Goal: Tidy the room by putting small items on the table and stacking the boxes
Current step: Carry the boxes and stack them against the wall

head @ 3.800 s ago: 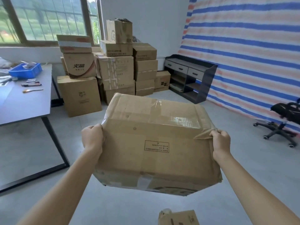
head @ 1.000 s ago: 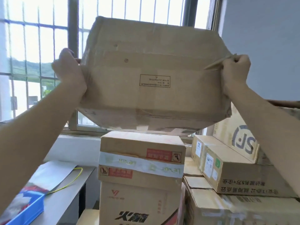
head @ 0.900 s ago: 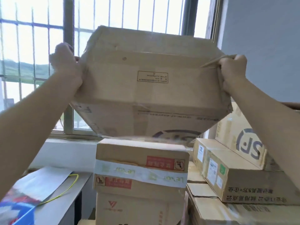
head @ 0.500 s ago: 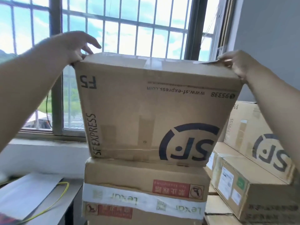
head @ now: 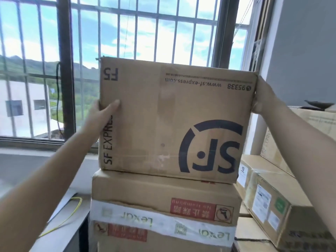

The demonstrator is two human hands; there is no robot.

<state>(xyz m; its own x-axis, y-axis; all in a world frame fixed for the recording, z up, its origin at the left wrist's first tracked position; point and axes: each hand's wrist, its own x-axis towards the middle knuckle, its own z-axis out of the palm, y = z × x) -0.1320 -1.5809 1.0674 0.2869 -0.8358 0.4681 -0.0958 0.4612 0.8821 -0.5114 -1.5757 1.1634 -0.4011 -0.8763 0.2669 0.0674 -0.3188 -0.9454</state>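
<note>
The big box (head: 172, 117) is sitting on top of the taped box (head: 163, 211) in the stack, in front of the barred window (head: 72, 51). Its print is upside down. The left hand (head: 103, 111) is pressing flat on the box's side at 9 o'clock, thumb lying on the front. The right hand (head: 261, 96) is pressing the opposite side near the top corner at 2 o'clock. Both hands are spread open against the cardboard, probably to steady the box and line it up with the one below. More boxes (head: 272, 202) are lying at 4 o'clock.
</note>
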